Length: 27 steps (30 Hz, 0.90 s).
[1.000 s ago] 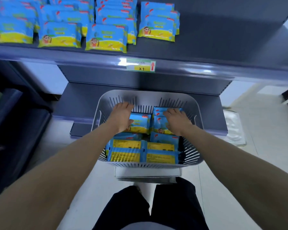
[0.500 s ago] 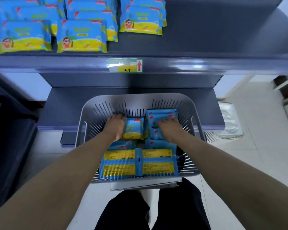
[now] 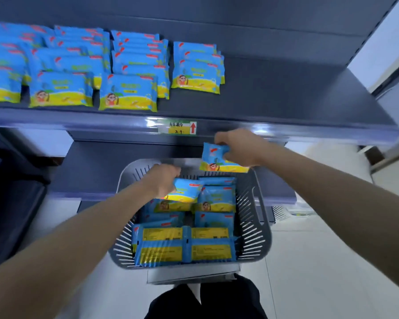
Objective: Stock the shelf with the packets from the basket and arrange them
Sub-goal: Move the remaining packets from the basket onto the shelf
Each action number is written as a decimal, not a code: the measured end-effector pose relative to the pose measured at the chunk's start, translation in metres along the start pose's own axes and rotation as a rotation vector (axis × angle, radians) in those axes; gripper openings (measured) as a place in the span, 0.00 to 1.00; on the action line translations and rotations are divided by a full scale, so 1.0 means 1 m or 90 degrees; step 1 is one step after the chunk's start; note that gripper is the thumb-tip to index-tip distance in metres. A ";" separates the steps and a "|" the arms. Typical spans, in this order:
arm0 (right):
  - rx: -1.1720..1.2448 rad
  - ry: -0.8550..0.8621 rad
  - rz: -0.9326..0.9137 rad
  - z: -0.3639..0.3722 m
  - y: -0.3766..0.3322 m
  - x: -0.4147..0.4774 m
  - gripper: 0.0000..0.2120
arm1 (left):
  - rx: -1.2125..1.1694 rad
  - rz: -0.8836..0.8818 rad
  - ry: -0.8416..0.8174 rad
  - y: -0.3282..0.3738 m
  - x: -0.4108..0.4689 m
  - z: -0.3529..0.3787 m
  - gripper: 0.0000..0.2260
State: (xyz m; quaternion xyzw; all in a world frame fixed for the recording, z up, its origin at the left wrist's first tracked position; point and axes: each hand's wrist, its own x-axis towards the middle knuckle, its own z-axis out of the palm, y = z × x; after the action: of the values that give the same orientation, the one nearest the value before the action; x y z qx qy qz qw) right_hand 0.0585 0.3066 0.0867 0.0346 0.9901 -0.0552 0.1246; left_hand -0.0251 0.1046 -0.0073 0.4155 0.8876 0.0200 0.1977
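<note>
A grey slatted basket [image 3: 256, 217] stands below me with several blue-and-yellow packets [image 3: 214, 201] inside. My right hand [image 3: 237, 146] grips one packet [image 3: 213, 157] lifted above the basket's far rim, just under the shelf edge. My left hand [image 3: 165, 180] grips another packet [image 3: 186, 189], raised slightly over the pile at the basket's back left. The dark shelf [image 3: 286, 97] above carries rows of the same packets [image 3: 129, 93] on its left half, with a short stack [image 3: 197, 70] as the rightmost row.
A price label with a red arrow [image 3: 177, 127] sits on the shelf's front lip. A lower shelf [image 3: 101, 166] lies behind the basket. White floor tiles [image 3: 320, 261] spread to the right, my dark trousers [image 3: 205, 302] below.
Both hands closed on packets in the basket and lifted them. The right hand rose farther, up toward the shelf edge; the left is just clear of the pile. My view tilted up.
</note>
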 end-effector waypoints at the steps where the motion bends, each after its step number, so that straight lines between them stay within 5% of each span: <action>1: 0.012 0.021 -0.003 -0.021 0.000 -0.001 0.13 | -0.012 0.016 0.014 0.005 -0.005 -0.016 0.10; 10: 0.045 0.183 -0.037 -0.138 -0.002 0.049 0.18 | -0.107 0.071 0.177 0.021 -0.039 -0.152 0.12; 15: 0.094 0.124 -0.023 -0.123 0.003 0.101 0.13 | -0.137 0.026 0.269 0.010 -0.036 -0.184 0.15; 20: 0.006 0.063 -0.013 -0.109 0.015 0.139 0.27 | -0.141 -0.031 0.281 -0.006 -0.022 -0.196 0.14; 27: -0.090 0.093 -0.029 -0.120 0.034 0.186 0.32 | -0.141 -0.037 0.266 -0.005 0.007 -0.207 0.10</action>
State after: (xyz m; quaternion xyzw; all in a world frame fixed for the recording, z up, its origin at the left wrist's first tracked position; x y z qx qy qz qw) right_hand -0.1477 0.3652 0.1524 0.0068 0.9985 0.0146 0.0530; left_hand -0.1092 0.1332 0.1796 0.3525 0.9132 0.1971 0.0544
